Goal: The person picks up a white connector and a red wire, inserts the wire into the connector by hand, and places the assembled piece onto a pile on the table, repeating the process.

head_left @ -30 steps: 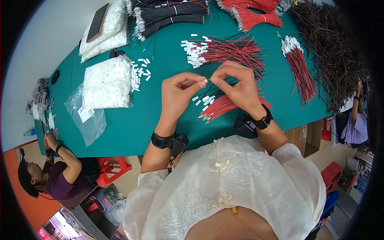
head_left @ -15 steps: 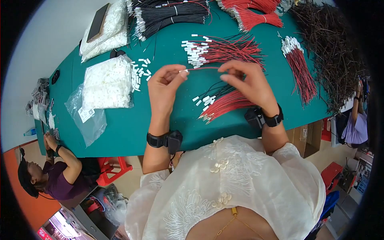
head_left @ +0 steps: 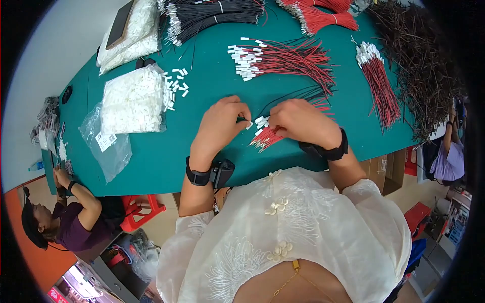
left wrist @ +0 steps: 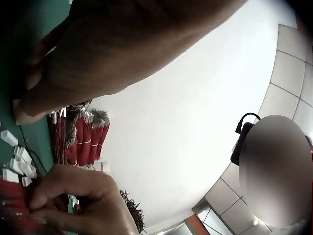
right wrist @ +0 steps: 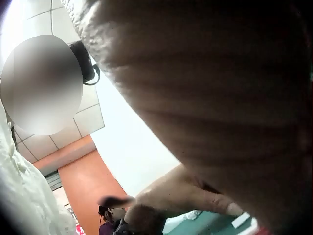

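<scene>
In the head view my left hand (head_left: 221,125) pinches a small white connector (head_left: 249,125) between thumb and fingertips, low over the green table. My right hand (head_left: 304,123) is just to its right, thumb and index finger pinching red wire (left wrist: 14,203) at the bundle, as the left wrist view shows. The red wire bundle (head_left: 268,137), with bare metal tips pointing left, lies partly under the right hand. A few loose white connectors (head_left: 261,121) lie between the hands, and black wires (head_left: 283,96) run out behind them.
Behind the hands lies a pile of red and black wires with white connectors (head_left: 247,63). A bag of white connectors (head_left: 132,101) stands left, loose ones (head_left: 174,88) beside it. Black bundles (head_left: 217,20) and red bundles (head_left: 328,20) lie far back; another person (head_left: 76,217) sits left.
Half a second ago a red wire stretched from a white connector between my hands. Both hands have since come down to the near bundle, the left moving right, and that wire is no longer between them.
</scene>
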The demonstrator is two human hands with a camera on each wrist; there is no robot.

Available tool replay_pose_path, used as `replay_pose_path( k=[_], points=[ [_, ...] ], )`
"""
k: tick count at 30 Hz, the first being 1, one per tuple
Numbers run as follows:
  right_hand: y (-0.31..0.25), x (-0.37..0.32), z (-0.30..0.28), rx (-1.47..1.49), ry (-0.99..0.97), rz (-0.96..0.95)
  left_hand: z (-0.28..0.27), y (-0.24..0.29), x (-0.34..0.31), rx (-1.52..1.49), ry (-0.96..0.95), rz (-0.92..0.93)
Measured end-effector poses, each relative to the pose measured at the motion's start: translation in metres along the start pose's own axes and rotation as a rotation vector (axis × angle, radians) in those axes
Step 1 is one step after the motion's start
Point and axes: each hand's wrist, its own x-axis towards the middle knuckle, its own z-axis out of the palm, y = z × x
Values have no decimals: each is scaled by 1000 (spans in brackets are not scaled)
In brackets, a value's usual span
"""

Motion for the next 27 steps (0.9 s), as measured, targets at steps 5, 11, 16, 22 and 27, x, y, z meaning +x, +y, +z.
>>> replay_pose_path(
  k=[5,11,16,22,27],
  points=[
    [8,2,12,-124,6,-11,-2,-2,2,-122,89,-48],
    [10,6,-5,250,183,-185,-3,4,7,-610,230,-123],
    [-1,1,-19,554,331,-27,-2,5,9,-944,283,-104],
    [-7,4,-21,346,707,-12,0,4,10,-958,283,-91],
    [-11,7,-18,330,758,58,-2,5,9,-1010,252,-96]
  ],
)
